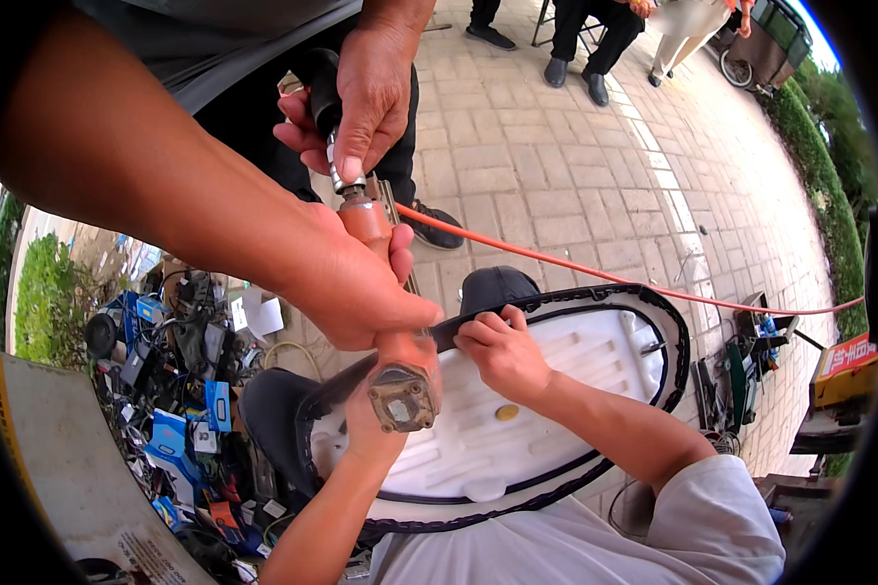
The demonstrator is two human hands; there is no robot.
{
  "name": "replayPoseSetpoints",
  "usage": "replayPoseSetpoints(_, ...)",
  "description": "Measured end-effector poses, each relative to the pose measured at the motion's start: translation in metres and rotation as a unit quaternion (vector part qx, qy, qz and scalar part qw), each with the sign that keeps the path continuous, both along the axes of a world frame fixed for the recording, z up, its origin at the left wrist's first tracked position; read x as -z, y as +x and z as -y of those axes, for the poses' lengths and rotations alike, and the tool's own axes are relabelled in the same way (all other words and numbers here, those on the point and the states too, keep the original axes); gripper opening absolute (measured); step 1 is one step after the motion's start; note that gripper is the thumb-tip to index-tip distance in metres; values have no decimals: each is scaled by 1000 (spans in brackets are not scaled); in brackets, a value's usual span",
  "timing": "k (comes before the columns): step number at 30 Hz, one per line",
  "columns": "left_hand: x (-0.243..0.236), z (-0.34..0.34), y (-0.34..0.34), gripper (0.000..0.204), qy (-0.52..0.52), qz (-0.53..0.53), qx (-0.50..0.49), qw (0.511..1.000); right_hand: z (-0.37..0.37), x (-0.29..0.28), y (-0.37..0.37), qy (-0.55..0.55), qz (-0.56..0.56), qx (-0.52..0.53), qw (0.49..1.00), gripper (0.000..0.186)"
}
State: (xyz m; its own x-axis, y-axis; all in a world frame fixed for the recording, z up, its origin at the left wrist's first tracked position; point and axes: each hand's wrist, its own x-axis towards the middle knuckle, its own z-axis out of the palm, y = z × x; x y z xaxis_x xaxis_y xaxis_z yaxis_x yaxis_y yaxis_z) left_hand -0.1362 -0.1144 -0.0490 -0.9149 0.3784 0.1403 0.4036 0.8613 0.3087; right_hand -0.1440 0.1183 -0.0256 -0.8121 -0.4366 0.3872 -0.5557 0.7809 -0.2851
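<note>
A long scooter or motorcycle seat lies upside down across my lap. Its white plastic base (439, 468) faces up and a black cover (595, 293) wraps round the rim. My right hand (507, 356) has its fingers curled over the far edge, pinching the cover. Most of my left hand (373, 429) is behind an orange air tool (403, 375), resembling a staple gun, so its fingers are hidden. Another person's hand (361, 292) grips that tool over the seat. This person's other hand (371, 102) holds a metal coupling (347, 171) at the tool's upper end.
An orange hose (576, 265) runs off to the right. Boxes and loose parts (190, 439) are heaped at left, beside a pale panel (78, 458). More tools (751, 361) lie on the paving at right. Several people's legs (576, 49) show at the back.
</note>
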Motion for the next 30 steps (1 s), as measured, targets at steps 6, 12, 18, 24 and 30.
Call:
replayPoseSetpoints(6, 26, 7, 9, 28, 265, 34, -22, 963, 1, 3, -2, 38, 19, -9, 999, 22)
replayPoseSetpoints(12, -19, 4, 9, 22, 234, 29, 5, 972, -3, 4, 0, 67, 27, -12, 997, 18)
replayPoseSetpoints(18, -23, 7, 11, 18, 211, 33, 7, 977, -1, 6, 0, 63, 47, -8, 997, 17)
replayPoseSetpoints(24, -30, 6, 9, 20, 160, 10, 28, 987, -1, 4, -2, 58, 45, -5, 997, 17)
replayPoseSetpoints(30, -17, 8, 9, 16, 125, -1, 30, 992, 0, 4, -4, 49, 43, -10, 998, 18)
